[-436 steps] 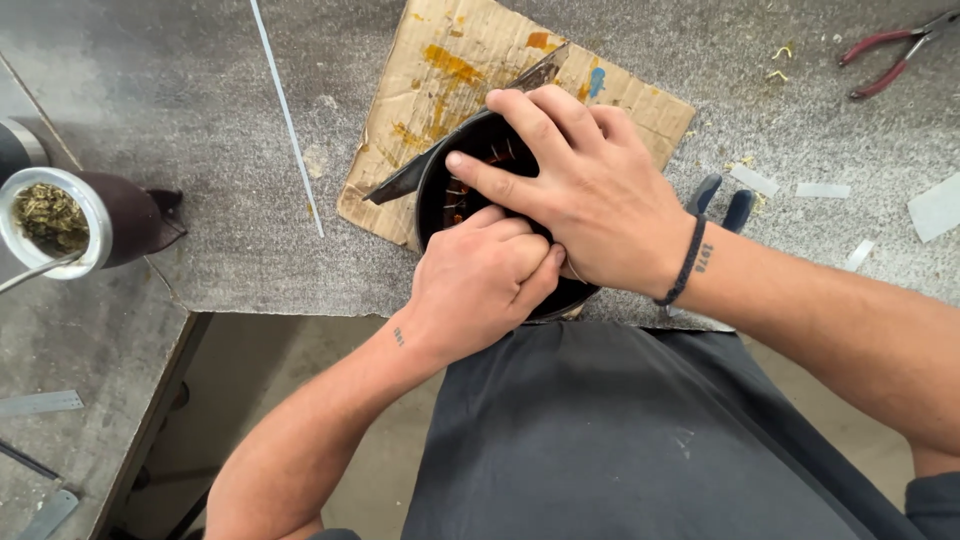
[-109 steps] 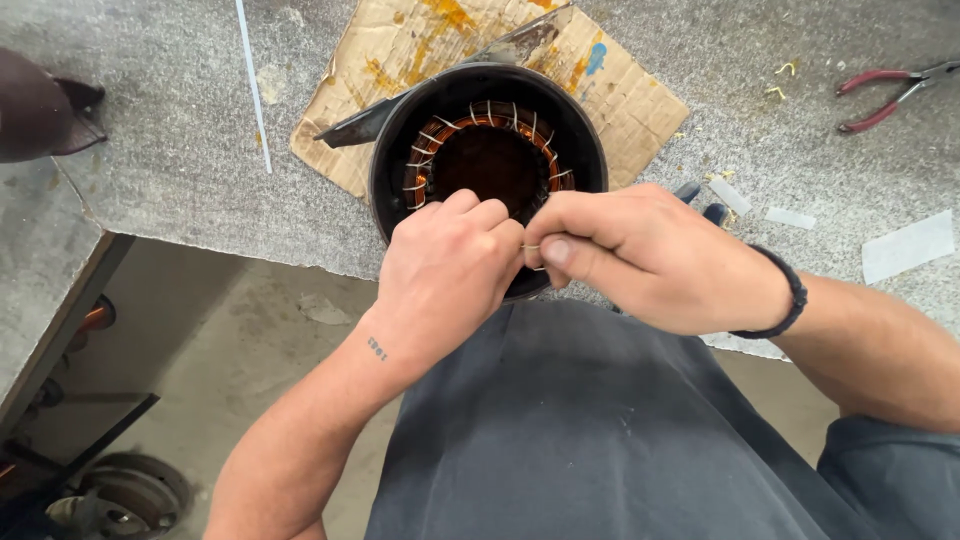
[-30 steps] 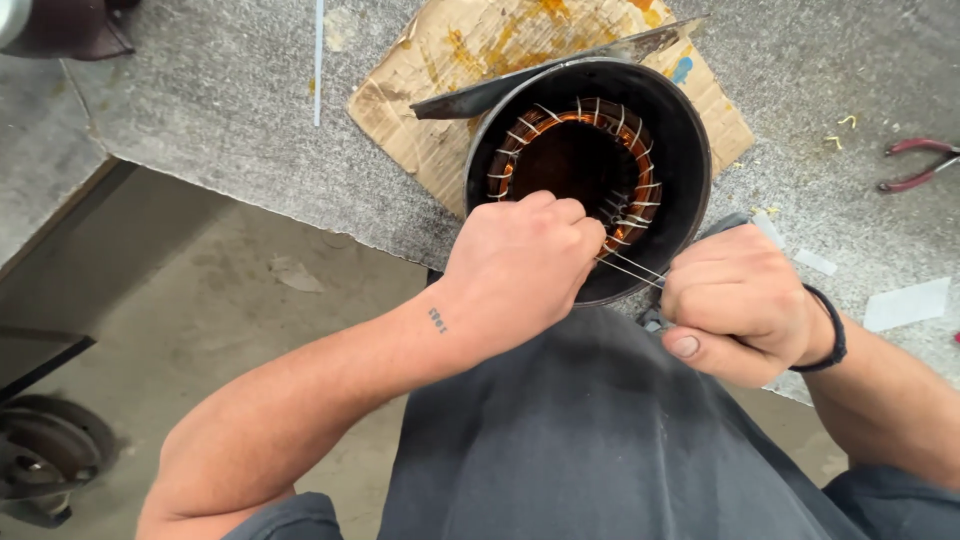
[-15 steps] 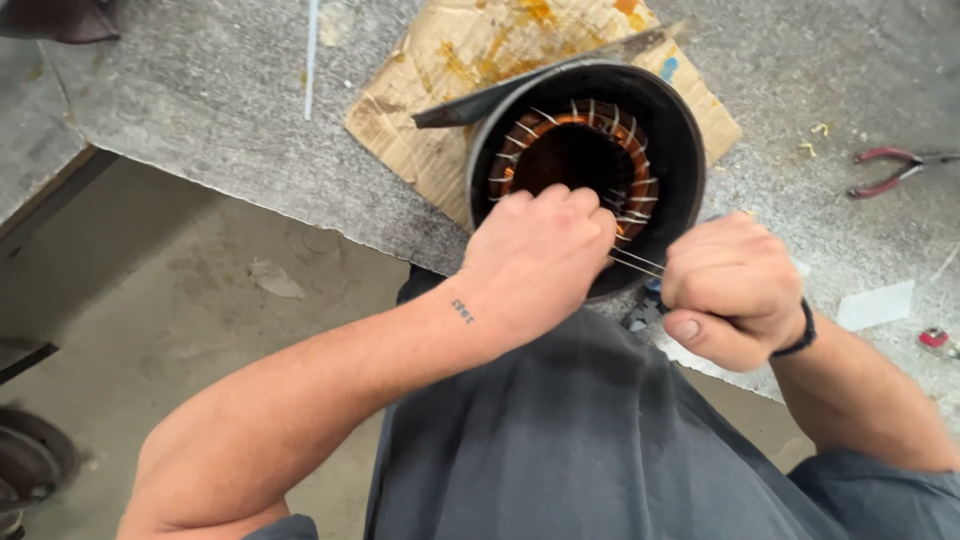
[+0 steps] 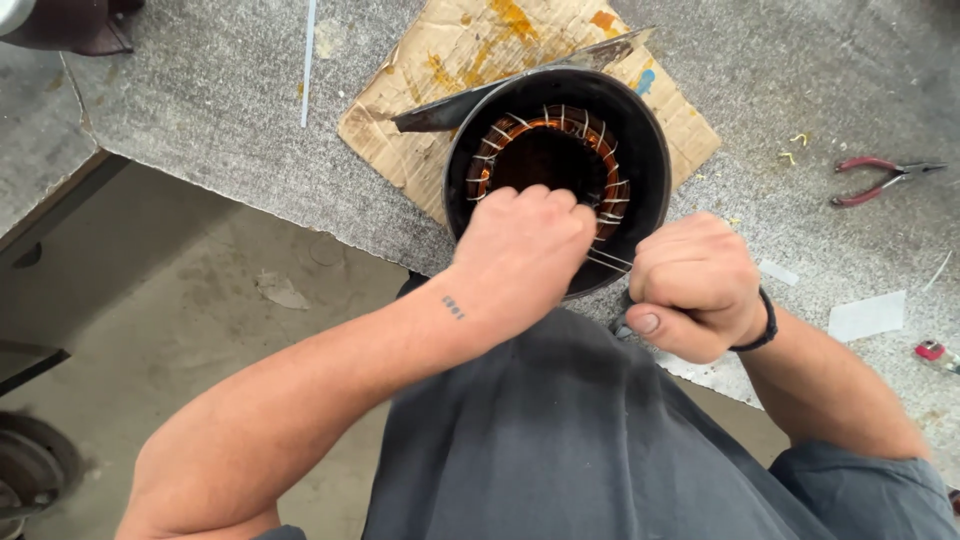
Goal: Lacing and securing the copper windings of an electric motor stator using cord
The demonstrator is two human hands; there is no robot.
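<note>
A black round motor housing with copper windings tied by white lacing stands on a stained piece of cardboard at the bench's near edge. My left hand rests on the housing's near rim, fingers curled down onto the windings. My right hand is a fist just right of the rim, closed on thin pale cord that runs taut from the windings into it. A dark flat blade lies under the housing's far-left side.
Red-handled pliers lie on the grey bench to the right. White paper scraps and a small red item sit near the right edge. A thin white strip lies far left. Concrete floor shows below the bench.
Over the last second my right hand has drawn the cord a little further right and toward me. My left hand has stayed on the windings. The view has shifted slightly.
</note>
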